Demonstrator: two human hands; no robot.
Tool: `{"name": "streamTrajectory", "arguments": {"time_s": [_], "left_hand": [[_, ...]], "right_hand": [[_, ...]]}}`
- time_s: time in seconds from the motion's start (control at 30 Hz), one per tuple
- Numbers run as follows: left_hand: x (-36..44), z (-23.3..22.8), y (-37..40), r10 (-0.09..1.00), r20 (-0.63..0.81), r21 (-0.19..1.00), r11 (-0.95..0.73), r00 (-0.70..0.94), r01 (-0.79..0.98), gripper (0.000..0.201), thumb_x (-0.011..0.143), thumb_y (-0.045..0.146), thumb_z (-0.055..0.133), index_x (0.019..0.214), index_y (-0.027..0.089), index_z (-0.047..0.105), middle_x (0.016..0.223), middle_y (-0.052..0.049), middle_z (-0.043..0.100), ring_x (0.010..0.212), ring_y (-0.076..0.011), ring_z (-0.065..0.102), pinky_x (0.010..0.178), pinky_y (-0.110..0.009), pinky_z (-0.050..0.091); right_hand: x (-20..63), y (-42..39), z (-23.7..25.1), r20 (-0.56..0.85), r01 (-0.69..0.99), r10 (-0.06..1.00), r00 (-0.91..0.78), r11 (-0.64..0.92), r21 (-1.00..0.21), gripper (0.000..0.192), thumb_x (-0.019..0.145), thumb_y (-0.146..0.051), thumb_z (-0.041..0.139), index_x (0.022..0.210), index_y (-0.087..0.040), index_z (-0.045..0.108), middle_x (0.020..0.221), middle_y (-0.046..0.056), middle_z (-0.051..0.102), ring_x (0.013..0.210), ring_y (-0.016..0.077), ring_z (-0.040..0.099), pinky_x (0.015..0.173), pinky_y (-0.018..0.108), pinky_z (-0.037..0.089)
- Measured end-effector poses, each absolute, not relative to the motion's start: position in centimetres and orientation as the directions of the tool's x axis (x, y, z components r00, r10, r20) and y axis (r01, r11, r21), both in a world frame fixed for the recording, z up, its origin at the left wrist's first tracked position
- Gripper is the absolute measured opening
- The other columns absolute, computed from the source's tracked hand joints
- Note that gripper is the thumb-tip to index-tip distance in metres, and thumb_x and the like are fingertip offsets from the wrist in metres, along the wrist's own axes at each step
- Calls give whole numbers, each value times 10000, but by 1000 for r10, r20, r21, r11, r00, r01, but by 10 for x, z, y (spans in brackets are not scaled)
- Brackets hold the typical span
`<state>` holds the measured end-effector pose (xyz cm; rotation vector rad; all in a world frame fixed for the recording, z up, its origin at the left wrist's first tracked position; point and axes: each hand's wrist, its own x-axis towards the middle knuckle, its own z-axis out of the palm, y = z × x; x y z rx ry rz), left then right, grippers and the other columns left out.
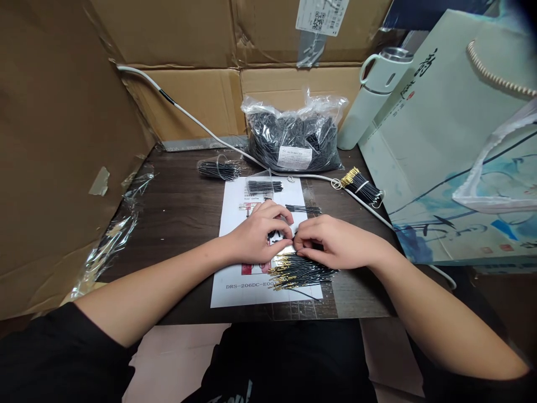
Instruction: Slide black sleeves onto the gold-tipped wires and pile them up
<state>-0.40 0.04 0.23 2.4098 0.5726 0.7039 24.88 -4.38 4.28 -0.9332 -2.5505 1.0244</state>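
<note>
My left hand [265,230] and my right hand [335,242] meet over a printed white sheet [226,263], fingertips nearly touching. Both have thumb and fingers pinched together. A tiny dark piece shows between the fingertips, too small to name. Just below my right hand lies a loose pile of black wires with gold-coloured ends [300,271]. Partly hidden under my left hand are small black pieces [274,235]. Beyond the hands, a short row of black wires [302,209] and a bundle of black wires in clear plastic [264,186] rest on the sheet.
A clear bag of black parts [293,137] stands at the back, beside a pale green bottle [373,95]. Tied wire bundles lie left [218,169] and right [364,187]. A white cable [201,129] crosses the table. Cardboard [176,33] and a large paper bag [440,168] flank the space.
</note>
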Motion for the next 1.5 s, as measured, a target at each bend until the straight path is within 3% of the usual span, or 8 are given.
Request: {"name": "streamTrajectory", "arguments": {"time_s": [0.2,0.43,0.67,0.97,1.13,1.3,1.5], "left_hand": [[-2,5,-1,542,346,601,-755,766,262,78,962,184,687,914,212,743,1110,-77,739,1092,-272,643,1023,-481,472],[-1,5,-3,544,348,560,-774,763,296,38,920,170,683,901,202,676,1091,-79,727,1061,-271,628,996,-467,465],[-1,4,-3,543,327,531,-783,774,324,41,914,159,656,917,199,647,1102,-88,711,1059,-273,617,966,-452,452],[-1,5,0,560,337,585,-754,757,297,57,930,158,644,936,214,657,985,-50,745,984,-244,649,951,-429,474],[-1,3,0,669,371,696,-659,644,284,50,918,159,701,926,203,724,868,-27,752,816,-188,666,824,-367,540],[0,0,3,797,345,830,-505,495,236,133,983,231,750,1091,196,820,1044,-68,838,937,-204,770,893,-376,616],[1,1,5,829,349,855,-473,437,214,117,987,269,781,1046,208,863,1033,-72,862,961,-233,804,911,-410,642]], "right_hand": [[249,-49,48,-90,597,673,-735,577,-557,98,963,-127,633,901,-189,677,882,30,683,762,171,581,725,317,393],[246,-51,52,-118,632,676,-727,594,-498,89,975,-137,620,904,-179,654,907,44,679,757,168,560,717,320,372],[246,-49,49,-105,625,689,-717,569,-534,103,960,-130,643,878,-191,639,881,35,674,740,170,557,698,323,364],[255,-44,53,-4,517,705,-710,518,-681,107,984,-135,636,898,-200,640,780,-17,637,663,138,521,676,294,393],[259,-41,52,96,458,739,-667,508,-730,77,1023,-178,655,1007,-192,729,853,9,720,724,150,595,714,291,444],[258,-40,47,184,490,839,-512,461,-740,132,1056,-259,672,1051,-197,788,921,40,782,764,169,657,743,305,500],[256,-40,44,263,512,885,-384,442,-737,127,1031,-242,665,1007,-202,783,928,45,788,788,186,677,744,325,525]]}}
